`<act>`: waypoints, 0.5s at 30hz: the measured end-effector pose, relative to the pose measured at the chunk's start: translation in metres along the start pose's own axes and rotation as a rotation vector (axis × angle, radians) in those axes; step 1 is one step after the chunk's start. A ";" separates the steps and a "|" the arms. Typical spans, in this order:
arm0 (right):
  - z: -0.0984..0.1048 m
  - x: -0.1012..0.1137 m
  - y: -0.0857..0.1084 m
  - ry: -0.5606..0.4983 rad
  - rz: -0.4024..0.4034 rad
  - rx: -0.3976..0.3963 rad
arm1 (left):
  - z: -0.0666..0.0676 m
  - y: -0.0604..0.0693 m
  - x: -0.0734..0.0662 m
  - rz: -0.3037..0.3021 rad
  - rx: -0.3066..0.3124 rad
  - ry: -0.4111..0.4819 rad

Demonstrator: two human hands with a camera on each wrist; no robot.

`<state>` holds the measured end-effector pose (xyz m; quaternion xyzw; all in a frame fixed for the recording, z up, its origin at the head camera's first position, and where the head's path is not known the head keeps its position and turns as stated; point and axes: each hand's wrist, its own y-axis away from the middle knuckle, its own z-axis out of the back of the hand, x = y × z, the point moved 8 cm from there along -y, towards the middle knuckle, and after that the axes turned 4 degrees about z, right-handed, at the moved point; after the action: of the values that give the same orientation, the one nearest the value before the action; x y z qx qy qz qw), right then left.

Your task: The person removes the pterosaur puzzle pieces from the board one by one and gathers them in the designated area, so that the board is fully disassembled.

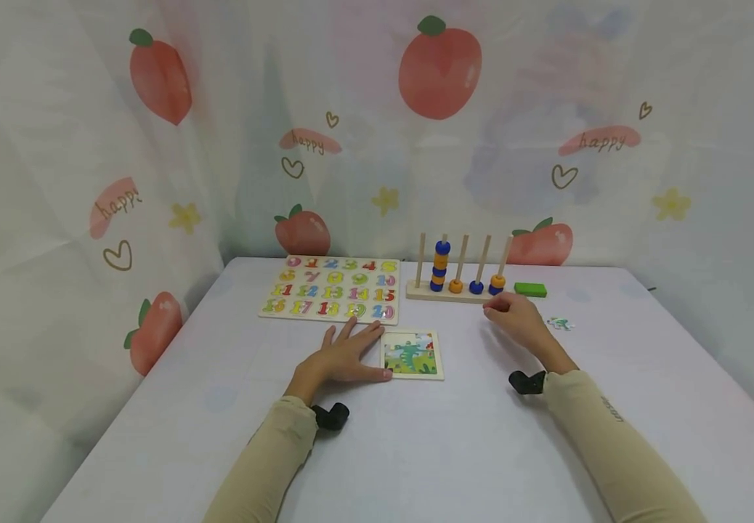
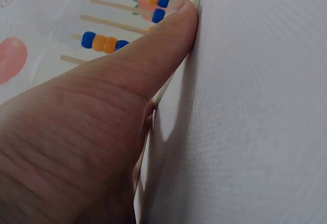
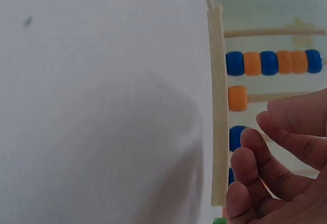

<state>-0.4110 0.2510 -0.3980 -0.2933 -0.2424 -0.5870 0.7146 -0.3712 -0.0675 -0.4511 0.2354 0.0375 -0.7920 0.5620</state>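
A small wooden-framed picture puzzle (image 1: 410,354) with a green dinosaur lies on the table. My left hand (image 1: 344,357) is spread at its left side, with the thumb at the lower left corner and a fingertip at the upper left corner. In the left wrist view, the thumb (image 2: 158,43) lies straight along the frame's edge. My right hand (image 1: 519,319) hovers in front of the bead rack (image 1: 450,292), its fingers loosely bent. No object shows between those fingers (image 3: 246,165) in the right wrist view. Loose jigsaw pieces (image 1: 560,324) lie right of this hand.
Behind the left hand lies a number board (image 1: 331,289) with colourful numerals. The rack's upright pegs carry blue and orange beads (image 1: 441,267). A green block (image 1: 530,290) sits to the right of the rack. A printed cloth (image 1: 364,174) hangs behind the table.
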 end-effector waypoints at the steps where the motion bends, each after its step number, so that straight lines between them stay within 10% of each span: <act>1: -0.004 0.003 -0.001 0.006 0.012 0.006 | 0.000 0.000 0.000 0.001 0.001 0.000; 15: -0.054 0.053 -0.006 -0.007 0.193 0.127 | 0.000 0.002 -0.001 -0.007 -0.006 0.003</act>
<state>-0.4070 0.1753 -0.3987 -0.2716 -0.2520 -0.4979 0.7841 -0.3693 -0.0672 -0.4498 0.2347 0.0413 -0.7935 0.5600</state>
